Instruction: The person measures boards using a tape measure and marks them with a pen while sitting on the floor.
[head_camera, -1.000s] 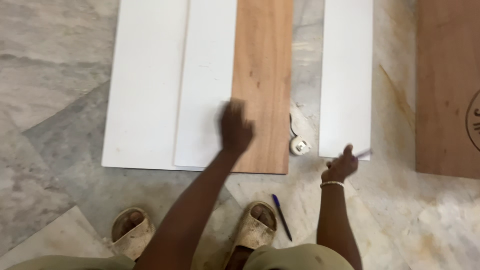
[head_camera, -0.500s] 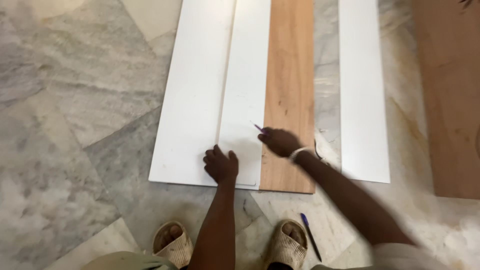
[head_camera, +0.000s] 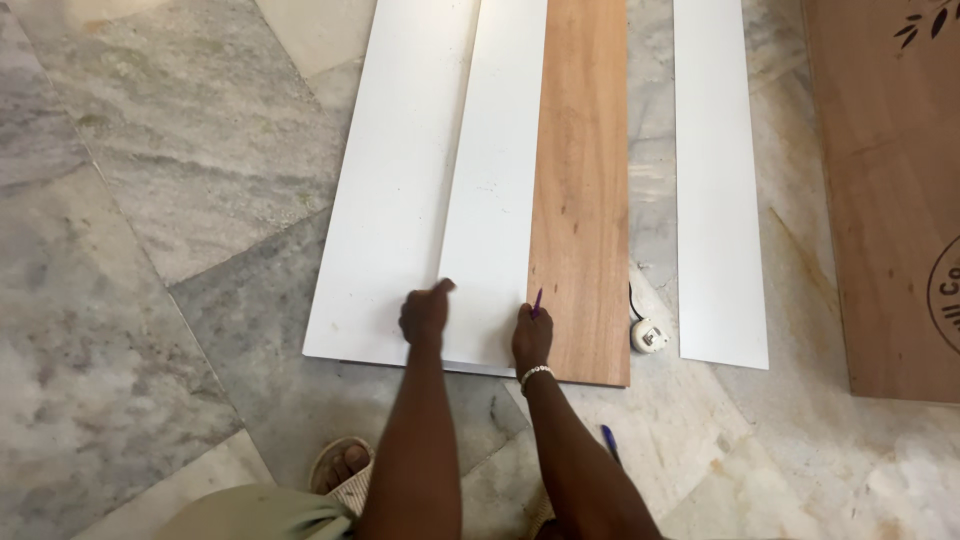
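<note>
Both hands rest on the near end of a narrow white board that lies on the marble floor. The left hand is curled into a loose fist, knuckles pressed down on the board close to its left edge, with the thumb pointing up and away; it grips nothing that can be seen. The right hand, with a beaded bracelet at the wrist, pinches a purple pen between its fingertips. The pen tip sits right at the seam where the narrow white board meets the wood-grain board on its right.

A wider white board lies to the left, partly under the narrow one. Just beside the wood-grain board's near right corner sits a small white tape measure. Further right, apart from the others, lies a separate white strip, and beyond it a large brown plywood sheet reaches the picture's edge. A blue pen lies on the floor near the right forearm. A sandalled foot shows at the bottom, near the left arm.
</note>
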